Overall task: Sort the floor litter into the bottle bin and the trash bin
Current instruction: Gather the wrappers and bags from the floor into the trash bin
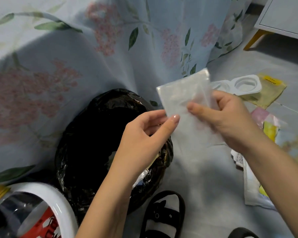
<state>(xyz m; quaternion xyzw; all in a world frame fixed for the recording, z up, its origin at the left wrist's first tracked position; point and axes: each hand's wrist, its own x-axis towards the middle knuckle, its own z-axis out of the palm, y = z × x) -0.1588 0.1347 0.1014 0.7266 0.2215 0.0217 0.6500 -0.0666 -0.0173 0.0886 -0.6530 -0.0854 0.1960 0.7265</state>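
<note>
Both hands hold a clear plastic bag (181, 93) above the floor, just right of the trash bin (72, 152), which is lined with a black bag. My left hand (144, 136) pinches the bag's left edge with the thumb on top. My right hand (225, 117) grips its right side, thumb across the front. At the bottom left stands a white-rimmed bin (58, 198) with bottles inside. More litter lies on the floor to the right: a white plastic cup tray (244, 85), a yellow wrapper (272, 90), a pink and yellow packet (268, 124) and a white printed wrapper (251, 182).
A floral bedsheet (76, 57) hangs down behind the bins. A white cabinet with a yellow leg (282, 18) stands at the top right. My foot in a black sandal (163, 215) is beside the trash bin at the bottom.
</note>
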